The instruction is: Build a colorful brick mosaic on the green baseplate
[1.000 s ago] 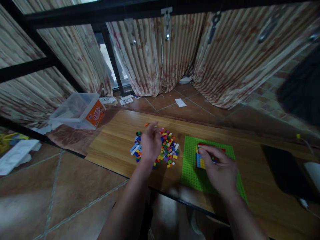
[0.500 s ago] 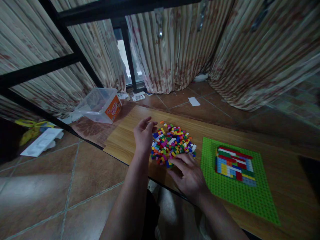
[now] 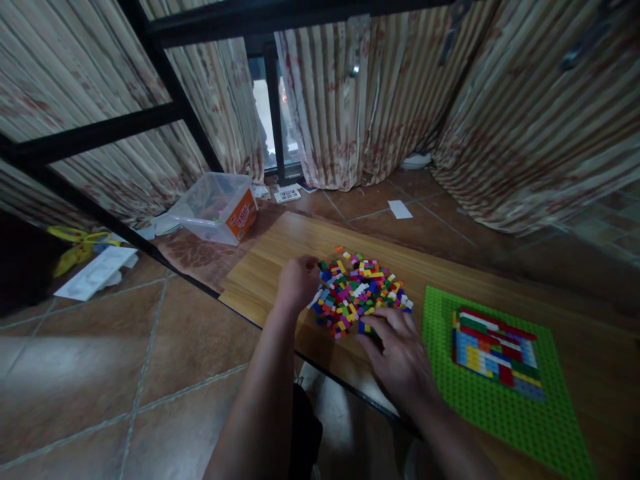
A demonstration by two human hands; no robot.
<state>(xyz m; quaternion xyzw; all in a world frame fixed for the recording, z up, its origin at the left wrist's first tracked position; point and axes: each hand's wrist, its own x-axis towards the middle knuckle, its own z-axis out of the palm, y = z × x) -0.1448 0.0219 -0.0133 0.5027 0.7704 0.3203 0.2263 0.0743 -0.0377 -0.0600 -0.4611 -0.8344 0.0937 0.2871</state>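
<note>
A heap of small coloured bricks lies on a low wooden table. My left hand rests at the heap's left edge, fingers curled loosely, nothing visible in them. My right hand lies at the heap's near right edge, fingers spread flat and touching the nearest bricks. To the right a green baseplate carries a flat patch of joined bricks in white, red, green, blue and yellow.
A clear plastic box with an orange label lies tipped on the tiled floor to the left. Paper slips and a white tray lie on the floor. Striped curtains and a black metal frame stand behind.
My right hand left the brick patch on the baseplate and moved left to the heap's near edge. My left hand shifted to the heap's left edge and curled. The view swung left.
</note>
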